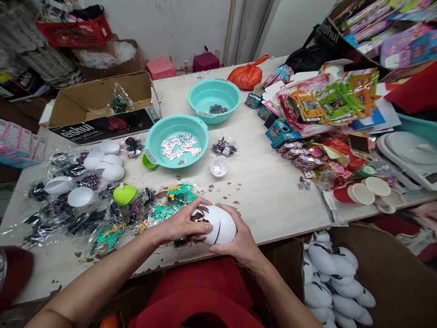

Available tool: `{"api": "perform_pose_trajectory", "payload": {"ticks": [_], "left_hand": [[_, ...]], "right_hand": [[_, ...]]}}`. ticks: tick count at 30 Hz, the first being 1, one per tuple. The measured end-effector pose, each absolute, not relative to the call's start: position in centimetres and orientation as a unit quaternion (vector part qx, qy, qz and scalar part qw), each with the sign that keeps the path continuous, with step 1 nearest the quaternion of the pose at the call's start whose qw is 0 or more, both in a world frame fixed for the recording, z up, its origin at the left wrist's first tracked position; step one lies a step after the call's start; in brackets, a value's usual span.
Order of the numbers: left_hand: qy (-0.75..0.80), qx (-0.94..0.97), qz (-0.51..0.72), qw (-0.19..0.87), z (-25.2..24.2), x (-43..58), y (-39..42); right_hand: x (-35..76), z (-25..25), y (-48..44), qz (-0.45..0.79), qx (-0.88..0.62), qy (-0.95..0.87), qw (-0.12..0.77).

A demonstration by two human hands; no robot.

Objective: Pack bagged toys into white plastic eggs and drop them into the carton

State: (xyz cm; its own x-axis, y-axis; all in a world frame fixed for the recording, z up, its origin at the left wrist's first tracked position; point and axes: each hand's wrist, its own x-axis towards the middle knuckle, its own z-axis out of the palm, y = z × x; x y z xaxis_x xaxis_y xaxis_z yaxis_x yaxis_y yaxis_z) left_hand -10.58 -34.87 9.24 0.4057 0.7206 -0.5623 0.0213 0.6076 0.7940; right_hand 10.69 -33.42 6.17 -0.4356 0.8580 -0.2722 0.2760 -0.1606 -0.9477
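Note:
A large white plastic egg (226,224) lies on its side between my two hands, just above the table's front edge. A dark slit or seam line runs across its shell. My right hand (244,234) wraps round its right end. My left hand (187,222) grips its left end, thumb pressed on the shell. A dark brown and orange piece (199,217) shows at that end, partly hidden by my fingers; whether it is printed on or separate I cannot tell. Beside my left hand lie bagged green and orange toy parts (164,212).
Left: bagged dark parts (61,205), white egg shells (81,197) and a lime-green shell (124,194). Behind: teal basins (176,119) with small packets, a white cup (218,168) and a cardboard box (102,98). Right: snack packets (336,98), paper cups (362,193), and boxed white eggs (336,273) below.

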Motion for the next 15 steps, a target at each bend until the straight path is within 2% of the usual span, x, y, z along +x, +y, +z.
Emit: {"api": "perform_pose_trajectory", "payload": {"ticks": [5, 8, 12, 15], "left_hand": [[0.503, 0.36, 0.256, 0.743, 9.4, -9.7, -35.7], [0.527, 0.307, 0.3, 0.734, 8.9, -8.5, -35.7], [0.551, 0.208, 0.301, 0.75, 8.4, -7.5, -34.7], [0.538, 0.123, 0.301, 0.777, 8.8, -6.6, -34.2]], "right_hand": [[10.4, 6.8, -33.1, 0.595, -0.481, -0.602, 0.23], [10.2, 7.0, -32.7, 0.668, -0.501, -0.51, 0.207], [10.6, 6.8, -32.4, 0.731, -0.509, -0.393, 0.23], [11.6, 6.7, -32.1, 0.724, -0.488, -0.439, 0.212]]}}
